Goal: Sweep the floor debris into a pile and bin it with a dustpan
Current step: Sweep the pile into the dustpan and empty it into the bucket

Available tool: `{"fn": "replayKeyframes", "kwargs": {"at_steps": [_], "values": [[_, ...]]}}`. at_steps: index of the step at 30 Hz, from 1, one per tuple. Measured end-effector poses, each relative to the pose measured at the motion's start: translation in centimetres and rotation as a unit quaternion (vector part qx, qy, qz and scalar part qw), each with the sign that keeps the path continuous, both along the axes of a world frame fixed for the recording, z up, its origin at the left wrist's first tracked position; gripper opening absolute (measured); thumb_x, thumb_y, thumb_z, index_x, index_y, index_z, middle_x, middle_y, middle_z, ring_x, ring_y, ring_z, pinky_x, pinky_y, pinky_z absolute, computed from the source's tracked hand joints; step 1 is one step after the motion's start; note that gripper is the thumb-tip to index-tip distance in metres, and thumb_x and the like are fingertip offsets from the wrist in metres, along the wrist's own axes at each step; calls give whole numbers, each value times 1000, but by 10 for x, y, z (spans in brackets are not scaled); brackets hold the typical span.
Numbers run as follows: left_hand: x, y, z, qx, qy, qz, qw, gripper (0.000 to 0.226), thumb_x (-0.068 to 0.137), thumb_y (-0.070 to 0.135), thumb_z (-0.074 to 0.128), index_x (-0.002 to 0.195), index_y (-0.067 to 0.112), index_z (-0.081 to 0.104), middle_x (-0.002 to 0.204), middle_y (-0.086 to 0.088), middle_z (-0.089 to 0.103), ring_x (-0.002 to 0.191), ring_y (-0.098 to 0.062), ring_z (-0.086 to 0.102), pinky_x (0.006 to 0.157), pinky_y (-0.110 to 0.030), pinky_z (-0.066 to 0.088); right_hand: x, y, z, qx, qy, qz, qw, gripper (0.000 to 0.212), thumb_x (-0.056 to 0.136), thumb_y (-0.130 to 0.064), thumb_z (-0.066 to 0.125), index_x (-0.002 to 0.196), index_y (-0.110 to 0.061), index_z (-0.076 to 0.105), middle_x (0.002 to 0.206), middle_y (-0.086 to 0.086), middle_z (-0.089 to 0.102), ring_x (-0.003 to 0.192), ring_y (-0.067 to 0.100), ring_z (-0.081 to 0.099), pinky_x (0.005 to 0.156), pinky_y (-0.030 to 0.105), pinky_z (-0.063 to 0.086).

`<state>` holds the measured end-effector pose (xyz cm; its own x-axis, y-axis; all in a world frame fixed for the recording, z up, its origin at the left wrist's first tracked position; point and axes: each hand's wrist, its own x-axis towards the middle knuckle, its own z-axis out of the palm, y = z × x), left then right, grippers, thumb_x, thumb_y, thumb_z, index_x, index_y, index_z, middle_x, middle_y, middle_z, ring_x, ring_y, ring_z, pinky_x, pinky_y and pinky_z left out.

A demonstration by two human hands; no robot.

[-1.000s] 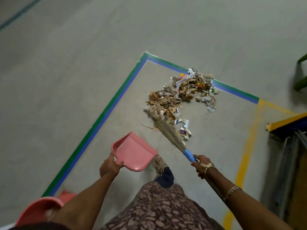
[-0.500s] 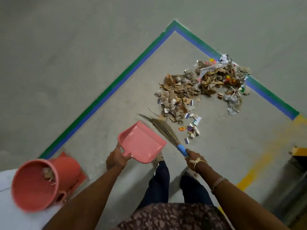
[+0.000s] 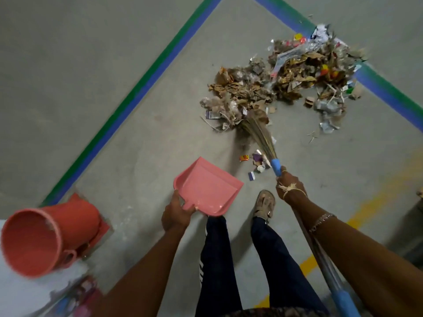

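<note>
A pile of dry leaves, paper scraps and wrappers [image 3: 283,81] lies on the concrete floor inside a corner of green and blue tape. My right hand [image 3: 288,186] grips a grass broom [image 3: 259,133] by its blue collar, and the bristle tips touch the pile's near edge. A few loose scraps [image 3: 257,163] lie beside the broom's neck. My left hand [image 3: 176,213] holds a pink dustpan [image 3: 207,186] by its handle, above the floor and left of the broom, with nothing in it. A pink bin [image 3: 34,241] stands at the lower left, its mouth facing me.
The green and blue tape line [image 3: 142,88] runs diagonally across the floor, and a yellow line [image 3: 366,207] crosses on the right. My sandalled foot [image 3: 264,204] stands between dustpan and broom. A dark object edges in at the far right. A white surface lies by the bin.
The view has closed in on the pile. The broom swung from beside the dustpan out to the pile's near edge. The dustpan has stayed in my left hand.
</note>
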<state>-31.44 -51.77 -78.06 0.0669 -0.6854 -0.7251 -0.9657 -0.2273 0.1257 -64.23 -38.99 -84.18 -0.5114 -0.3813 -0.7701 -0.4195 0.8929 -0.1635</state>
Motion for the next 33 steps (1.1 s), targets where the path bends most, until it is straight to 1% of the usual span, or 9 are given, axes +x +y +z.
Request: {"fn": "replayKeyframes", "kwargs": {"at_steps": [4,7,9,15,18,21,25,28,33], "values": [[-36,25,5,10,7,5,1000,71,81,47,81,139,26,47,116,-6,70,102,-34,67,78,-35,50,-35,50,34,-34,35,-22,999,53,103,-29,40,153,-21,27,118,23,64,101,42,62,83,42,48],[-49,34,7,9,4,7,1000,71,80,48,81,138,26,48,117,-6,69,103,-34,66,83,-38,54,-50,90,53,-57,21,-56,997,54,103,-28,43,155,-21,29,131,23,60,113,43,58,90,43,46],[-53,38,7,4,-7,-1,1000,70,82,46,79,141,25,47,119,-8,69,105,-35,66,83,-38,52,-54,116,59,-58,1,-58,997,54,102,-28,47,154,-23,32,136,20,58,118,42,57,93,43,45],[-46,51,6,8,-25,-27,999,74,81,44,81,142,24,45,121,-11,67,108,-37,65,86,-41,52,-36,182,60,-1,-83,33,996,55,101,-33,48,154,-30,32,139,11,59,121,35,58,96,39,47],[-35,64,4,18,-38,-31,999,77,78,45,83,142,25,45,121,-11,68,107,-37,65,86,-42,54,-19,188,51,48,-123,76,988,55,102,-33,45,155,-30,30,137,11,60,117,32,60,96,38,48],[-26,79,3,19,-34,-33,999,82,77,49,83,145,28,42,121,-10,68,106,-37,66,85,-42,55,-14,177,37,78,-134,78,985,54,102,-33,43,154,-27,31,140,13,56,120,33,57,99,38,46],[-26,91,6,12,-20,-48,999,82,79,51,81,147,31,39,118,-7,69,104,-35,66,82,-38,52,-31,152,21,70,-85,22,994,49,101,-29,42,149,-23,37,142,17,52,122,38,54,100,40,45],[-29,94,9,2,-6,-56,998,85,80,52,80,150,32,36,117,-7,70,103,-34,67,82,-39,54,-48,133,17,32,-34,-27,999,51,100,-31,41,151,-28,35,138,21,54,118,43,56,100,45,47],[-36,95,13,2,17,-65,998,82,80,48,81,148,30,39,119,-7,70,105,-35,67,82,-39,52,-70,129,38,-51,14,-87,995,54,100,-29,48,152,-24,37,139,21,54,122,43,53,101,43,43]]}}
